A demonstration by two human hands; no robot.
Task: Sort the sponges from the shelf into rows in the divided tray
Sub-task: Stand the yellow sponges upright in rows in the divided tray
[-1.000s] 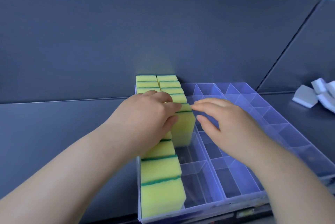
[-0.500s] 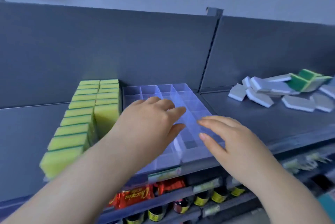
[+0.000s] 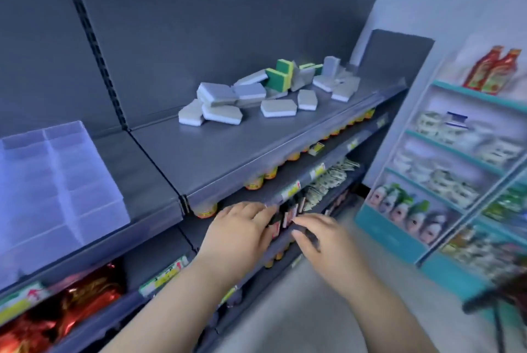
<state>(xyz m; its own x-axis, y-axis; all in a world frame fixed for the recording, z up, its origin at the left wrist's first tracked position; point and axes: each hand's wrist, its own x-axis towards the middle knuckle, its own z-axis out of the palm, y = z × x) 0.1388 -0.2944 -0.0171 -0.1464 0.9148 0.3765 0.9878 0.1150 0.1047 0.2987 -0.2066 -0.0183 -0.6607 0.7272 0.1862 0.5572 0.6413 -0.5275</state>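
A jumble of grey-and-white sponges (image 3: 228,104) and a few green-and-yellow sponges (image 3: 281,74) lay near the shelf's (image 3: 228,153) back edge. The left hand (image 3: 239,235) and right hand (image 3: 322,238) hovered, grips spread and empty.

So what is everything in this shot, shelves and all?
top shelf: one, dark grey, across the middle
divided tray: one, clear bluish, on its left end; compartments in view empty
grey-and-white sponges: about a dozen, piled on its right
green-and-yellow sponges: about three, back of that pile
jars: a row, yellow-orange, blurred, below the top shelf
shiny packets: several, red, bottom left
side rack: one, teal, far right
red bottles: two, atop it
left hand: holding nothing, low centre
right hand: holding nothing, beside it
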